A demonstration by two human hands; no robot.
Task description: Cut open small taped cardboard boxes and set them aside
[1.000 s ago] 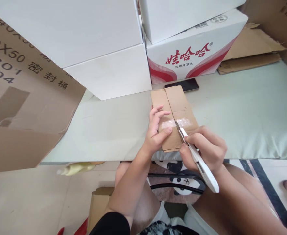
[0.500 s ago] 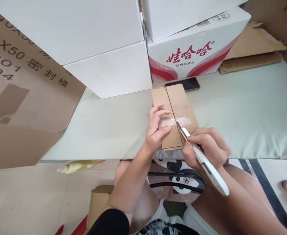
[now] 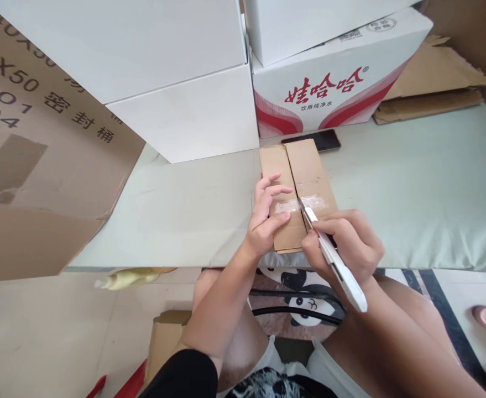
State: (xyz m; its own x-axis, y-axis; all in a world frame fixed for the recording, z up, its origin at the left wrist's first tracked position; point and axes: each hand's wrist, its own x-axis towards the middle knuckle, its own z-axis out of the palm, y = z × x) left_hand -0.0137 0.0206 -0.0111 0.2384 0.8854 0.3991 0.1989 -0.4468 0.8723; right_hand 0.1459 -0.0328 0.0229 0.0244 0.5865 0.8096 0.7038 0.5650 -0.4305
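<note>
A small brown cardboard box (image 3: 309, 171) lies on the pale green tabletop, with a seam running along its length. A strip of clear tape (image 3: 315, 202) crosses the seam. My left hand (image 3: 266, 215) grips the box's left side, thumb and fingers resting on its top face. In my closed right hand (image 3: 346, 243) is a white utility knife (image 3: 337, 262), slanting up and left. Its blade tip touches the seam at the tape; how deep it sits I cannot tell.
Behind the box lies a dark phone (image 3: 328, 140), beside a red-and-white carton (image 3: 334, 94). White boxes (image 3: 184, 121) are stacked at the back left. A large printed carton (image 3: 52, 182) stands at far left, and flattened cardboard (image 3: 433, 77) at the back right.
My right hand and the knife have shifted slightly left and up, the knife's rear end swinging left. The blade stays at the taped seam. My left hand keeps its hold on the box.
</note>
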